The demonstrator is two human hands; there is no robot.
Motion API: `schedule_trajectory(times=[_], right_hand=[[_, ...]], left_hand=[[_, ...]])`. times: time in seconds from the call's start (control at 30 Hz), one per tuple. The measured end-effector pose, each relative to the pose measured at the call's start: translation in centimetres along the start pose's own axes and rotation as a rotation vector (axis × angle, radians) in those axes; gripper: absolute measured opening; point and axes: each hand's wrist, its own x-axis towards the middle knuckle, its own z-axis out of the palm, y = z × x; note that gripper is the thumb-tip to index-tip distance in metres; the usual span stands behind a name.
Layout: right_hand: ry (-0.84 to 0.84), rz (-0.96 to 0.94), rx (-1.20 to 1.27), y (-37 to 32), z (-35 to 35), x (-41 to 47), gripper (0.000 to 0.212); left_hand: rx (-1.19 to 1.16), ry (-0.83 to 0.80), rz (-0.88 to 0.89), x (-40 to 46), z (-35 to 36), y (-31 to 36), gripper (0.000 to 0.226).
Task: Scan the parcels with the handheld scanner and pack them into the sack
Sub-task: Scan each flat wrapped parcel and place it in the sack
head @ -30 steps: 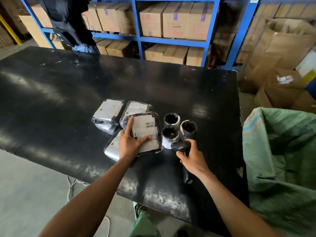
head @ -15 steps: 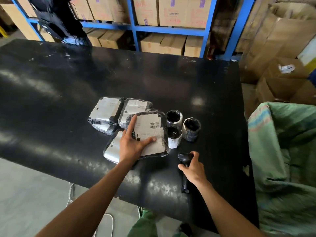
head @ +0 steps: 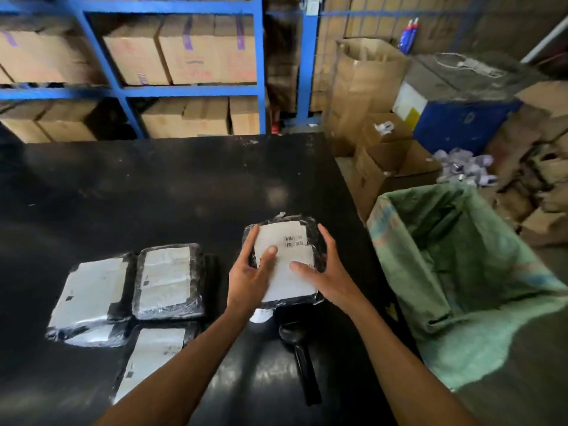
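I hold a flat parcel wrapped in black plastic with a white shipping label (head: 284,259) between both hands above the black counter (head: 172,192). My left hand (head: 250,276) grips its left edge, with the thumb pressed on the label and the fingers running up the side. My right hand (head: 322,272) cups the right edge, thumb lying across the label's lower part and fingers curving round the far side. The barcode on the label faces up, just beyond my thumbs.

The black handheld scanner (head: 299,355) lies on the counter below my hands, between my two forearms, its head toward the parcel and its handle pointing back at me; neither hand touches it. Something small and white shows just under the held parcel, near my left wrist, but I cannot tell what it is.

To the left of my left hand, three more black-wrapped parcels with white labels (head: 138,299) lie flat and close together on the counter, two side by side and one nearer to me, partly under my left forearm.

To the right of my right hand, off the counter's edge, the green woven sack (head: 455,265) stands open, with its mouth folded outward. Beyond my hands a blue metal shelving rack (head: 184,90) holds brown cardboard cartons (head: 190,53), and more loose cardboard boxes (head: 387,155) sit on the floor beyond the sack.
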Motion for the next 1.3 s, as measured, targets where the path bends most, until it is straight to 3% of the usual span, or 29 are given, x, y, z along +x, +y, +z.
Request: schedule_trajectory(times=[0.23,0.37,0.47,0.57,0.8,1.1,1.3], right_hand=[[0.192,-0.100,0.037,0.6,-6.1,0.3,0.102],[0.232,-0.137,0.001,1.4,-12.1,1.0,0.097],[0.240,-0.127,-0.002,1.2,-19.1,1.7,0.092],[0.300,-0.113,-0.030,0.9,-26.6,2.8,0.096],[0.304,-0.029,-0.129,3.5,-38.5,4.9,0.106],[0.103,0.191,-0.201,14.1,-40.3,9.8,0.109],[0.073,0.342,-0.159,20.5,-38.3,14.7,0.111]], left_hand=[[-0.010,-0.202,-0.048,1.1,7.2,1.5,0.050],[0.011,-0.304,-0.121,2.7,12.4,1.8,0.067],[0.044,-0.299,-0.231,3.8,17.2,1.6,0.076],[0.132,-0.299,-0.240,4.1,22.6,1.4,0.099],[0.426,-0.344,-0.261,4.4,34.0,3.2,0.074],[0.837,-0.293,-0.280,6.8,41.6,-0.7,0.080],[0.900,-0.236,-0.218,7.6,40.7,-2.2,0.079]])
